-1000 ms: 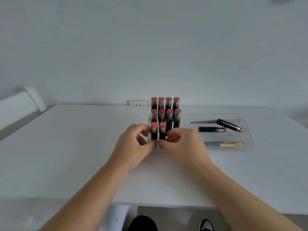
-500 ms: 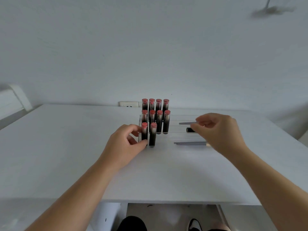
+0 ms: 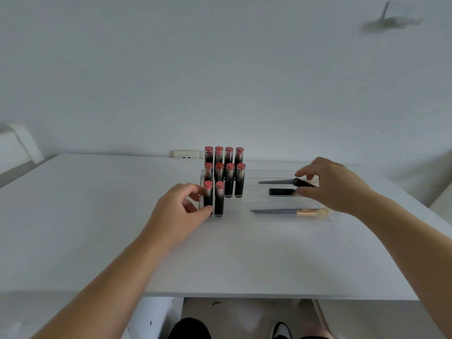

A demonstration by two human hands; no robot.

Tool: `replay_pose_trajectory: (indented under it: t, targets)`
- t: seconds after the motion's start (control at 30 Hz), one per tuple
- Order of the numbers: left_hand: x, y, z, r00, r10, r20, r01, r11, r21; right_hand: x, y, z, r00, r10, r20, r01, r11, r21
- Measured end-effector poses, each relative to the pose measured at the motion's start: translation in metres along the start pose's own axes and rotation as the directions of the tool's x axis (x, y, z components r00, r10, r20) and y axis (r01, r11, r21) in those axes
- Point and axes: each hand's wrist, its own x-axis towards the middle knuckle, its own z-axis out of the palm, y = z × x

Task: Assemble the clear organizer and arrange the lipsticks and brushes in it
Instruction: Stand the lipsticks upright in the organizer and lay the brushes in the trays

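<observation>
A broad bare stretch of white table [image 3: 244,260] is seen between its near edge and the clear organizer [image 3: 327,217]. The left hand [image 3: 179,214] is curled at the organizer's front left corner, thumb and fingers pinching the front-left lipstick [image 3: 208,196]. A makeup brush [image 3: 288,212] lies in the front tray lane. The right hand [image 3: 335,185] hovers over the tray, thumb and forefinger pinching a tilted dark lipstick [image 3: 303,183] beside a lying lipstick [image 3: 281,191]. Ten lipsticks stand upright in stepped rows [image 3: 230,178]; behind, a wall outlet [image 3: 187,154] is seen.
</observation>
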Motion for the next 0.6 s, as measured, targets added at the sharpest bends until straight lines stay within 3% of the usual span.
replay_pose_trajectory:
  t: [0.2, 0.33, 0.47, 0.6]
  targets:
    - [0.0, 0.0, 0.0, 1.0, -0.01, 0.005, 0.01, 1.0, 0.001, 0.003, -0.005, 0.004, 0.999, -0.016, -0.04, 0.012, 0.996, -0.086]
    - [0.001, 0.0, 0.0, 1.0, -0.014, 0.006, 0.014, 1.0, 0.001, -0.002, -0.008, 0.002, 0.996, -0.029, -0.079, 0.026, 0.999, -0.035]
    - [0.0, 0.001, -0.001, 1.0, -0.01, 0.003, 0.01, 1.0, -0.008, -0.007, -0.021, -0.006, 0.982, -0.022, -0.19, 0.06, 0.978, 0.199]
    - [0.0, 0.002, -0.001, 1.0, -0.012, 0.002, 0.012, 1.0, -0.01, -0.011, -0.039, -0.015, 0.958, 0.122, -0.261, 0.035, 0.85, 0.526]
